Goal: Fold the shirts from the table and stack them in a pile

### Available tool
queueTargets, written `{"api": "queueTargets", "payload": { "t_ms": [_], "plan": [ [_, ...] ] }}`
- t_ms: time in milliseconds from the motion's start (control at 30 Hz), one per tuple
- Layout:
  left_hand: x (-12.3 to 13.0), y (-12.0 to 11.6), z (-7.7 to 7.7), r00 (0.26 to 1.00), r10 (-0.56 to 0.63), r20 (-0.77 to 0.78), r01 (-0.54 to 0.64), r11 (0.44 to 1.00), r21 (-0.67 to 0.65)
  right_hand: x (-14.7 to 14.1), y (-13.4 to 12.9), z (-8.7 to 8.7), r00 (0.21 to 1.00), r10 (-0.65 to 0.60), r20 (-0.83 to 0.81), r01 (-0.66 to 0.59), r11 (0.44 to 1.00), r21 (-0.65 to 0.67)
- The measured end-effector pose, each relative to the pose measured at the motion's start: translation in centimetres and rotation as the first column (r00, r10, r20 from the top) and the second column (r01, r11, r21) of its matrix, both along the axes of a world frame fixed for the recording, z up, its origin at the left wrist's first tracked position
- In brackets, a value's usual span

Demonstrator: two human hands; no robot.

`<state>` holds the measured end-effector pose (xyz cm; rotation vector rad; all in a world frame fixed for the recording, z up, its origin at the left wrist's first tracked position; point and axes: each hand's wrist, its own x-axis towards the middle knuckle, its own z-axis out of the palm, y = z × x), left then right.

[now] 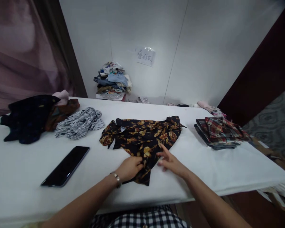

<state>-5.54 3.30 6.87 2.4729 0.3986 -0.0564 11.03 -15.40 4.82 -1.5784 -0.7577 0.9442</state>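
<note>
A black shirt with a yellow and rust floral print (142,129) lies spread on the white-covered table, its collar toward the right and one sleeve reaching down to the front. My left hand (130,168), with a bracelet at the wrist, is closed on the fabric of that sleeve. Just to its right, my right hand (169,161) has its fingers apart, with the index finger stretched over the cloth. Whether those fingertips touch the shirt I cannot tell.
A smartphone (65,166) lies at the left front. Behind it are a crumpled black-and-white garment (80,123) and a dark garment (29,118). Folded shirts (218,133) are stacked at the right. Clothes (114,79) are piled by the wall, near a handwritten sign (145,56).
</note>
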Motion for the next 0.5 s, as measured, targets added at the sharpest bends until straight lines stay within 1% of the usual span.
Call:
{"api": "queueTargets", "payload": {
  "t_ms": [33,67,133,200,233,267,300,367,400,433,467,500],
  "plan": [
    [0.8,-0.9,-0.1,0.999,-0.028,0.020,0.030,0.997,-0.070,-1.2,0.9,-0.2,0.998,0.043,-0.038,-0.041,0.998,0.050],
    [1.6,-1.7,0.0,0.998,-0.041,0.052,0.048,0.989,-0.139,-2.1,1.7,-0.4,0.996,0.058,-0.065,-0.051,0.994,0.101],
    [2.7,-2.5,0.3,0.989,-0.054,0.134,0.088,0.962,-0.259,-3.1,2.5,-0.3,0.995,0.025,-0.098,-0.008,0.985,0.170],
    [2.8,-2.3,1.0,0.970,-0.050,0.237,0.133,0.928,-0.349,-2.8,2.3,0.3,0.992,-0.032,-0.125,0.056,0.980,0.192],
    [2.5,-1.9,1.3,0.959,-0.026,0.283,0.133,0.921,-0.367,-2.4,1.7,0.8,0.988,-0.054,-0.147,0.082,0.978,0.190],
    [2.1,-1.3,1.6,0.947,0.012,0.321,0.109,0.928,-0.356,-1.7,1.0,1.5,0.982,-0.078,-0.171,0.110,0.976,0.186],
    [1.7,-0.7,1.8,0.937,0.060,0.344,0.054,0.949,-0.312,-1.0,0.2,2.3,0.974,-0.112,-0.196,0.149,0.971,0.187],
    [0.9,0.4,1.6,0.926,0.134,0.352,-0.085,0.985,-0.153,0.7,-1.7,4.0,0.948,-0.202,-0.247,0.254,0.946,0.200],
    [0.8,0.7,1.3,0.929,0.140,0.343,-0.124,0.990,-0.066,1.6,-2.6,4.8,0.931,-0.252,-0.263,0.313,0.924,0.221],
    [0.8,0.9,0.9,0.936,0.125,0.328,-0.136,0.991,0.011,2.5,-3.6,5.6,0.912,-0.307,-0.271,0.376,0.890,0.259],
    [0.9,0.9,0.5,0.947,0.097,0.306,-0.127,0.989,0.079,3.4,-4.6,6.3,0.889,-0.366,-0.275,0.443,0.840,0.313],
    [1.2,0.7,0.1,0.957,0.068,0.282,-0.112,0.984,0.141,4.3,-5.6,6.8,0.862,-0.424,-0.277,0.503,0.776,0.379]
  ]
}}
